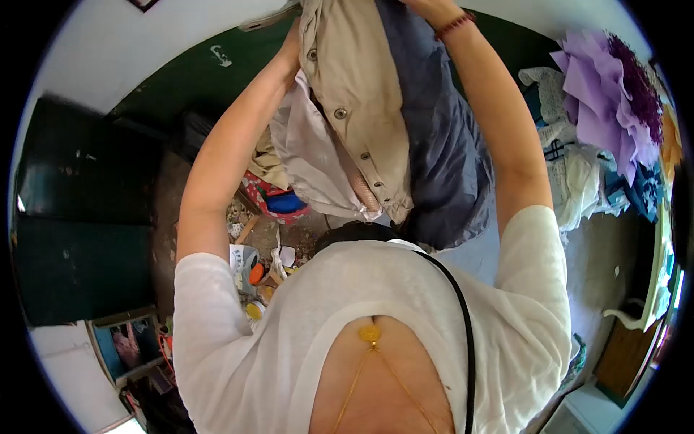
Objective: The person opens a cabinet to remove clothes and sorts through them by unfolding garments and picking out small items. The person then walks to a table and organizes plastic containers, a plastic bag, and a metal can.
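Note:
Both arms reach up and forward with a beige garment (365,94) and a dark blue-grey one (444,137) hanging between them. Snap buttons run down the beige cloth, and a pale pinkish satin-like lining (311,145) shows at its left side. My left hand (293,43) is at the upper left edge of the beige cloth, its fingers hidden behind it. My right hand (431,10), below a dark red bracelet (455,25), is at the top of the dark cloth, cut off by the frame edge with its fingers out of sight.
Purple wrapping (596,94) and piled clothes (578,181) lie at the right. Dark green cabinets (79,267) stand at the left. Scattered small items and an orange object (256,273) are on the floor. A black cable (463,311) crosses the white shirt.

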A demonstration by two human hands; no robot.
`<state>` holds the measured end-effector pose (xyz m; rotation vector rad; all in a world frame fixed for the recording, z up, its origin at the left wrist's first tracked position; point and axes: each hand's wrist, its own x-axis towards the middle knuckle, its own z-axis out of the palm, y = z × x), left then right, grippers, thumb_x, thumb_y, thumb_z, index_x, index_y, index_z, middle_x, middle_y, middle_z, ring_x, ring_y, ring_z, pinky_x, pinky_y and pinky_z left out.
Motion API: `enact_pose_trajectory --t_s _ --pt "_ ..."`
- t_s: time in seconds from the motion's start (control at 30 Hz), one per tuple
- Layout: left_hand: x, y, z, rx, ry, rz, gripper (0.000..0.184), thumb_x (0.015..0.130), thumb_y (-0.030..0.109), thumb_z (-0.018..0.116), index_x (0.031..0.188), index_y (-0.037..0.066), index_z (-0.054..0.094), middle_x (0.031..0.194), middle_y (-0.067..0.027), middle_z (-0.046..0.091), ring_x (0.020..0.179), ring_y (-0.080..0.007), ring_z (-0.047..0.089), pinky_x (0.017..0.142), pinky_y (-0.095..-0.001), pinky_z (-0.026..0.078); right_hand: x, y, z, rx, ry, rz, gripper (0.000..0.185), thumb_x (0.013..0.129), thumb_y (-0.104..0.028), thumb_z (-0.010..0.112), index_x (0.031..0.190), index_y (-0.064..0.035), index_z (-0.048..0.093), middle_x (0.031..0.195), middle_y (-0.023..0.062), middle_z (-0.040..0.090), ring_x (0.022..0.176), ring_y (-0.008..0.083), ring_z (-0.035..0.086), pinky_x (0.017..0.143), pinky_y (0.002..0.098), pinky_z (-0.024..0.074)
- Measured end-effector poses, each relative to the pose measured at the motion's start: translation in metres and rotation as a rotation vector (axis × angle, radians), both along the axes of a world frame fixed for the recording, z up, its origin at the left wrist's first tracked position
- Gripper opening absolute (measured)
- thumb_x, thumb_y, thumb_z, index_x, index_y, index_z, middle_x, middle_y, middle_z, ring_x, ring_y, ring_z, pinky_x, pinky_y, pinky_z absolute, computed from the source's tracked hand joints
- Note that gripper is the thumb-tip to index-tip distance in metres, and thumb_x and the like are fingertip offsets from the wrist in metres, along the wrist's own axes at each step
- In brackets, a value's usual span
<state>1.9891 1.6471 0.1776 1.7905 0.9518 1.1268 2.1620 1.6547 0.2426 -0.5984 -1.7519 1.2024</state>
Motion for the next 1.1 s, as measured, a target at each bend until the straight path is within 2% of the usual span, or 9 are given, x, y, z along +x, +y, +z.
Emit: enact_pose_trajectory --t_s 0.07,0.13,0.23,0.4,0.47,0.57,0.73,0.9,1.1 --pt "0.003 0.006 -0.007 -0.051 -0.091 0.022 0.064 0.081 0.037 0.054 0.128 0.0 0.03 0.104 -0.0131 0.055 0.092 -0.0176 0.053 0.079 -0.0272 0.041 0.045 -0.01 -0.003 0.342 -0.409 -0.396 0.053 0.086 -0.041 0.04 0.124 -0.0028 0.039 0.118 0.018 0.048 0.108 0.0266 0.046 0.094 0.0329 0.032" --pt "0.0 0.012 -0.013 -0.095 -0.167 0.051 0.063 0.081 0.037 0.054 0.128 0.0 0.03 0.104 -0.0132 0.055 0.092 -0.0177 0.053 0.079 -0.0272 0.041 0.117 -0.004 -0.073 0.397 -0.44 -0.382 0.06 0.078 -0.035 0.059 0.122 0.0017 0.039 0.115 0.0134 0.05 0.104 0.0226 0.05 0.088 0.0317 0.0399" --pt "-0.006 0.016 -0.019 -0.142 -0.246 0.1 0.063 0.081 0.037 0.053 0.127 0.0 0.03 0.104 -0.0132 0.055 0.093 -0.0179 0.053 0.079 -0.0273 0.041 0.166 -0.058 -0.176 0.111 -0.716 -0.271 0.084 0.061 -0.044 0.071 0.122 0.0039 0.038 0.121 0.0233 0.043 0.112 0.0318 0.043 0.095 0.033 0.0325" --pt "-0.013 0.018 -0.023 -0.173 -0.307 0.156 0.062 0.082 0.037 0.052 0.127 0.0 0.03 0.104 -0.0134 0.055 0.093 -0.0182 0.053 0.079 -0.0275 0.041 0.126 -0.101 -0.284 -0.281 -0.175 -0.411 0.04 0.069 -0.014 0.067 0.101 0.0057 0.054 0.092 0.0134 0.061 0.088 0.0201 0.056 0.08 0.0293 0.0411" --pt "-0.02 0.019 -0.019 -0.176 -0.32 0.181 0.062 0.082 0.037 0.052 0.127 0.0 0.031 0.104 -0.0134 0.055 0.093 -0.0183 0.053 0.079 -0.0275 0.041 0.117 -0.093 -0.29 -0.089 0.037 -0.769 0.033 0.071 -0.008 0.065 0.098 0.0058 0.055 0.093 0.011 0.06 0.086 0.017 0.055 0.078 0.0264 0.0416" --pt "-0.035 0.022 -0.016 -0.173 -0.341 0.229 0.062 0.082 0.037 0.052 0.127 0.0 0.031 0.104 -0.0135 0.055 0.093 -0.0185 0.053 0.079 -0.0276 0.042 0.133 -0.092 -0.271 -0.039 0.143 -0.735 0.028 0.071 -0.005 0.064 0.097 0.0039 0.056 0.092 0.0103 0.06 0.084 0.0153 0.055 0.075 0.0237 0.042" --pt "-0.066 0.024 -0.013 -0.133 -0.279 0.353 0.061 0.082 0.036 0.051 0.127 0.0 0.031 0.104 -0.0136 0.055 0.093 -0.0188 0.053 0.079 -0.0277 0.042 0.147 -0.09 -0.241 0.112 -0.238 -0.74 0.018 0.079 -0.011 0.059 0.072 0.0048 0.053 0.06 -0.0017 0.047 0.058 0.006 0.039 0.052 0.0223 0.0355" --pt "-0.095 0.031 -0.017 0.055 0.32 0.649 0.038 0.078 0.023 0.053 0.1 -0.007 0.056 0.096 -0.0144 0.059 0.088 -0.0183 0.055 0.075 -0.0282 0.043 0.156 -0.067 -0.238 -0.136 -0.108 -0.661 0.035 0.084 -0.028 0.053 0.074 0.0058 0.055 0.06 0.0036 0.054 0.059 0.0082 0.042 0.055 0.0257 0.0381" --pt "-0.043 -0.012 -0.009 -0.109 0.107 0.567 0.029 0.075 0.015 0.053 0.09 -0.009 0.059 0.084 -0.0132 0.062 0.074 -0.016 0.057 0.066 -0.025 0.044 0.174 -0.037 -0.26 -0.421 -0.056 -0.612 0.04 0.084 -0.029 0.052 0.091 0.0093 0.058 0.076 0.0052 0.06 0.071 0.0106 0.052 0.066 0.0231 0.0424"
